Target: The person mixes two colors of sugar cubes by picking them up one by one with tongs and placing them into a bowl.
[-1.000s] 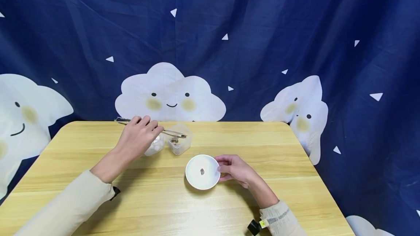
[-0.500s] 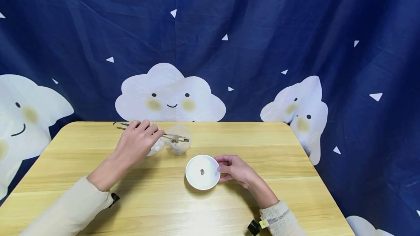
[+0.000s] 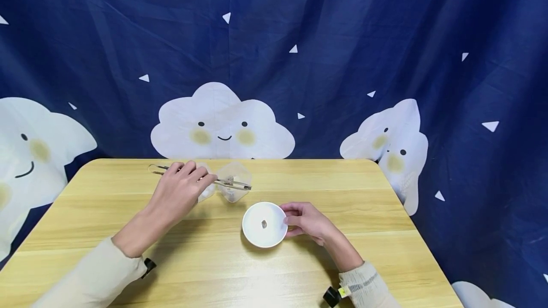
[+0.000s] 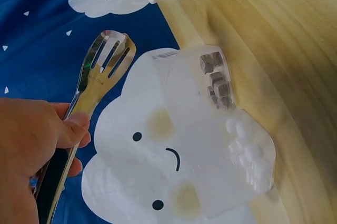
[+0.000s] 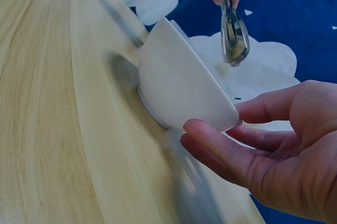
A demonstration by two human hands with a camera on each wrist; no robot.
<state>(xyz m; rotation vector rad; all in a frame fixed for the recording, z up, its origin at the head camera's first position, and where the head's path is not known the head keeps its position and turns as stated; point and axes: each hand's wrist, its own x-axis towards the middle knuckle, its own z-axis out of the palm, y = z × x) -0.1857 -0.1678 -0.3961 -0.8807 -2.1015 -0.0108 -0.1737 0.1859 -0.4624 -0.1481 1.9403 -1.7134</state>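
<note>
Metal tongs (image 4: pixel 96 86) are gripped in the left hand (image 3: pixel 184 187) near the far edge of the tabletop (image 3: pixel 338 189), their tips lined up in the head view with a clear container (image 3: pixel 233 168) of brown cubes (image 4: pixel 221 87). Just beside it, a second clear container (image 4: pixel 216 176) of white balls (image 4: pixel 248 155) is partly blocked by that hand. Farther in from that edge, a white bowl (image 3: pixel 257 237), one small brown piece (image 3: pixel 263 224) inside, is pinched at its right side by the right hand (image 3: pixel 306 220). Behind, a blue curtain (image 3: pixel 325 18) is hung.
</note>
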